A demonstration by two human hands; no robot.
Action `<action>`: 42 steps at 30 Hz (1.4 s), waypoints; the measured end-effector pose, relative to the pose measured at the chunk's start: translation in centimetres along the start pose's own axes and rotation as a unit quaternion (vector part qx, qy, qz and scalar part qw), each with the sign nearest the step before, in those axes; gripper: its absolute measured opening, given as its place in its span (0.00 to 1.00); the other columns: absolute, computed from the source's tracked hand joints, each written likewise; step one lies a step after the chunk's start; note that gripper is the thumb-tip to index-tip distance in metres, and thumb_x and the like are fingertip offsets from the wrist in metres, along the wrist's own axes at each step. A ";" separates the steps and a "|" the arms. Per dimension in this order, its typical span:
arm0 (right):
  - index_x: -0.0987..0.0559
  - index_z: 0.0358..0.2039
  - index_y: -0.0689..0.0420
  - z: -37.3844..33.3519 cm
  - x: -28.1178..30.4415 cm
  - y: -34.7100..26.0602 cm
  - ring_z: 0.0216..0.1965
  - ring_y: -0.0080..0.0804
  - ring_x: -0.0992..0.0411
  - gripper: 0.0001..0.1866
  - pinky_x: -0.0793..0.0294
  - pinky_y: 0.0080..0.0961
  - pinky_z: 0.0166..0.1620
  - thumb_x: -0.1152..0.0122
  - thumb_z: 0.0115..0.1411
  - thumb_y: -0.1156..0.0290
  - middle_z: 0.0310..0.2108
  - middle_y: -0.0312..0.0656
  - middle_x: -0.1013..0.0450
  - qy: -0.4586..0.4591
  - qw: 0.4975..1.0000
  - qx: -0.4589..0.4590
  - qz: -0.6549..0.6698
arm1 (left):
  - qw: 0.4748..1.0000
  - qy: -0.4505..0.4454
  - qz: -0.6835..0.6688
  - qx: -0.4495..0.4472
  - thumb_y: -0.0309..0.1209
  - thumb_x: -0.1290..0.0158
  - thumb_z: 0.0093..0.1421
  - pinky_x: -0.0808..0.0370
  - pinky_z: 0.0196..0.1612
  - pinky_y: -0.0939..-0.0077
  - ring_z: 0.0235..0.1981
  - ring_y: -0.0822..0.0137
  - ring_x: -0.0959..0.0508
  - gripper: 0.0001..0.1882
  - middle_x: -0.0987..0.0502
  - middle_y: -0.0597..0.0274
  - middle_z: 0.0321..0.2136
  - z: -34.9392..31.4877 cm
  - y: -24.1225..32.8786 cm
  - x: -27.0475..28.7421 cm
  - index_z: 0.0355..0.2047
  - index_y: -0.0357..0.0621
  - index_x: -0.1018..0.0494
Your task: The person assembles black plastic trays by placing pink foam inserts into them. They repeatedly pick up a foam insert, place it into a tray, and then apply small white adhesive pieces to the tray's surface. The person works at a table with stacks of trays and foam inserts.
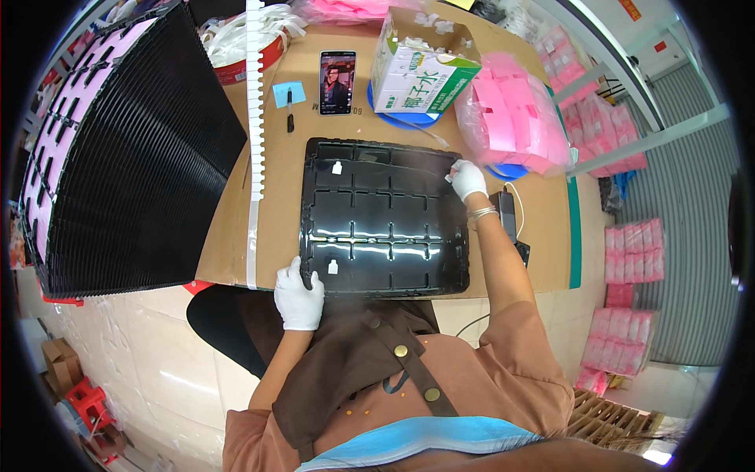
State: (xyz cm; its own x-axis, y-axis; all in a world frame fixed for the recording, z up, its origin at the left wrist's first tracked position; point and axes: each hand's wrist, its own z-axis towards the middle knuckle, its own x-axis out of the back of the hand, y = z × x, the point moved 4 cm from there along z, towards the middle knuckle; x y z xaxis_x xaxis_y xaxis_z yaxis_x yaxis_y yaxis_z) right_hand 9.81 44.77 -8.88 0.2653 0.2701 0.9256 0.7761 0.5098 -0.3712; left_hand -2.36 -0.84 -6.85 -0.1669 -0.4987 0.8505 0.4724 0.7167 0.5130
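Note:
A black plastic tray (385,206) with moulded compartments lies on the cardboard-covered table before me. Two small white tabs sit in its left column, an upper tab (337,167) and a lower tab (333,267). My left hand (300,305), in a white glove, rests at the tray's near left corner with thumb and forefinger apart. At the far right corner is my right hand (469,180), also gloved in white. Its fingers are drawn together over the tray's edge; what they pinch, if anything, is too small to make out.
A tall stack of black trays (141,157) leans at the left. Beyond my tray are a phone (337,82), a pen (289,110), an open carton (425,67) of white scraps and a pink bagged bundle (515,114). A black adapter (506,214) with a cable lies right.

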 end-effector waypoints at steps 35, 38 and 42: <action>0.28 0.28 0.64 -5.8 2.8 -4.1 0.26 0.30 0.26 0.06 0.23 0.26 0.34 0.51 0.53 0.88 0.22 0.43 0.30 0.028 0.970 0.128 0.206 | 1.000 0.002 -0.008 0.004 0.33 0.41 0.50 0.28 0.42 0.57 0.39 0.49 0.26 0.25 0.29 0.46 0.35 0.1 0.1 -0.1 0.48 0.37 0.30; 0.28 0.28 0.62 -5.1 3.9 -6.1 0.25 0.23 0.29 0.04 0.25 0.24 0.32 0.49 0.56 0.85 0.21 0.40 0.31 0.063 0.959 0.080 0.265 | 1.000 -0.002 -0.004 -0.003 0.33 0.42 0.50 0.28 0.42 0.57 0.39 0.49 0.26 0.25 0.29 0.46 0.36 0.0 0.0 0.0 0.49 0.37 0.30; 0.27 0.29 0.59 -1.1 13.2 -14.3 0.22 0.16 0.34 0.02 0.33 0.17 0.27 0.45 0.57 0.80 0.22 0.32 0.29 0.198 0.872 0.171 0.414 | 1.000 -0.019 -0.009 0.014 0.33 0.42 0.51 0.28 0.43 0.57 0.39 0.49 0.26 0.26 0.29 0.46 0.37 0.1 -0.1 0.3 0.50 0.37 0.31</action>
State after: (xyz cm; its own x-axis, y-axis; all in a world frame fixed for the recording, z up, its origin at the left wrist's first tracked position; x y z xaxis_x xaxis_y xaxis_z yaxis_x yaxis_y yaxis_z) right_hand 2.89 40.17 8.76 0.8827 0.3932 0.2574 0.0260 0.5060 -0.8622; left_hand -2.58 -1.01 -6.63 -0.2073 -0.4933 0.8448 0.4454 0.7213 0.5305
